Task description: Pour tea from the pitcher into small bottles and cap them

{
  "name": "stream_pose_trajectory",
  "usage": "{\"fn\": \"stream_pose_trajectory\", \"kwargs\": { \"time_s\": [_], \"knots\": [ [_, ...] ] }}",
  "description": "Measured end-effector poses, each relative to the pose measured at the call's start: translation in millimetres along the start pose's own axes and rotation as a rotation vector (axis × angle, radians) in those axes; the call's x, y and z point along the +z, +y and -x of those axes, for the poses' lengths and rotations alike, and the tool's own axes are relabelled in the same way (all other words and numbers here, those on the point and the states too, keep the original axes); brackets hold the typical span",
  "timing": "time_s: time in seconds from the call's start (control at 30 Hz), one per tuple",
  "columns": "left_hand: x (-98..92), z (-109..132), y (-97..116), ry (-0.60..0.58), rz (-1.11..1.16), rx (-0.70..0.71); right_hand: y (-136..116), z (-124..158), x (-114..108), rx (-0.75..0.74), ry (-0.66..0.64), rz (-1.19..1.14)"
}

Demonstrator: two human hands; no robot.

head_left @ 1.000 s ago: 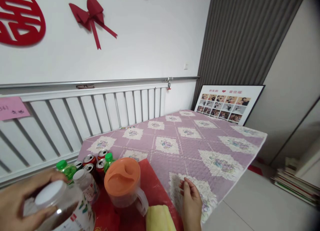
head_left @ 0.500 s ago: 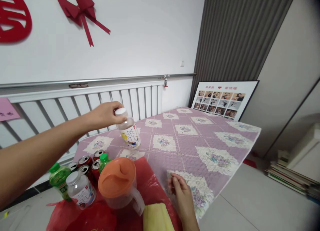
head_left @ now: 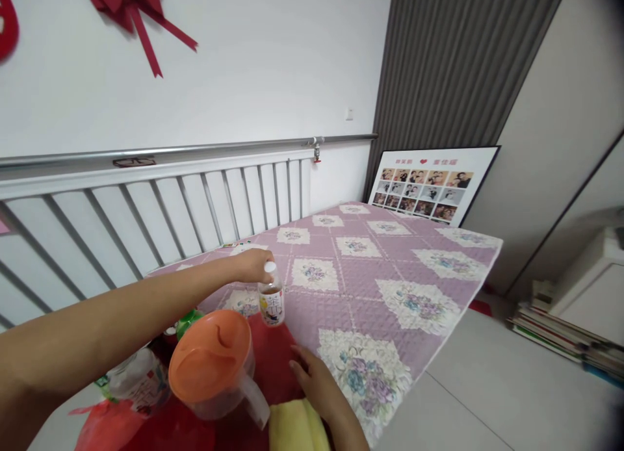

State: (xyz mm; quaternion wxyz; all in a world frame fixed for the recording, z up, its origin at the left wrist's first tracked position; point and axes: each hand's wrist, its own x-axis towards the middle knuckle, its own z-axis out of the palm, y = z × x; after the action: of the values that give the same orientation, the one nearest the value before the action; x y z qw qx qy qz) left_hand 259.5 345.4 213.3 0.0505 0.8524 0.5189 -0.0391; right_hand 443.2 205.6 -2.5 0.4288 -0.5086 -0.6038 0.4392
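1. On the near-left corner of the purple quilt (head_left: pixel 390 269), things crowd together: an orange-lidded pitcher (head_left: pixel 212 357), a clear bottle (head_left: pixel 136 379) and a green-capped bottle (head_left: pixel 188 321), all on a red plastic sheet (head_left: pixel 273 363).
2. Past that cluster the quilt lies bare out to its right edge and far corner, with wide room there.
3. A white slatted rail (head_left: pixel 195 197) closes off the left side. Floor drops away beyond the right edge, with a stack of books (head_left: pixel 560 334) well apart.
4. The left hand (head_left: pixel 253 267) reaches in from the left, fingers closed from above on the white cap of a small bottle (head_left: pixel 272 303).
5. The small bottle is upright, just past the far edge of the red plastic sheet, near the pitcher. Whether its base touches the quilt, cannot tell.
6. The right hand (head_left: pixel 312 383) lies palm down near the quilt's front edge, fingers straight and loosely together, gripping nothing. It rests where red sheet meets quilt, just beside a yellow cloth (head_left: pixel 292 428).
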Motion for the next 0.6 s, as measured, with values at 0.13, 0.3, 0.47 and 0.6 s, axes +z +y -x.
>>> {"fn": "stream_pose_trajectory", "kwargs": {
  "time_s": [0.13, 0.3, 0.47, 0.6],
  "knots": [
    [17.0, -13, 2, -0.070, -0.028, 0.015, 2, 1, 2, -0.019, 0.011, 0.078],
    [29.6, -29, 2, -0.098, -0.063, 0.006, 1, 3, 2, -0.034, -0.006, 0.126],
    [36.3, -39, -3, -0.085, -0.111, -0.026, -2, 3, 2, -0.028, -0.023, 0.157],
    [40.4, -43, -6, -0.065, -0.131, -0.054, -4, 4, 3, -0.024, -0.026, 0.176]
  ]
}}
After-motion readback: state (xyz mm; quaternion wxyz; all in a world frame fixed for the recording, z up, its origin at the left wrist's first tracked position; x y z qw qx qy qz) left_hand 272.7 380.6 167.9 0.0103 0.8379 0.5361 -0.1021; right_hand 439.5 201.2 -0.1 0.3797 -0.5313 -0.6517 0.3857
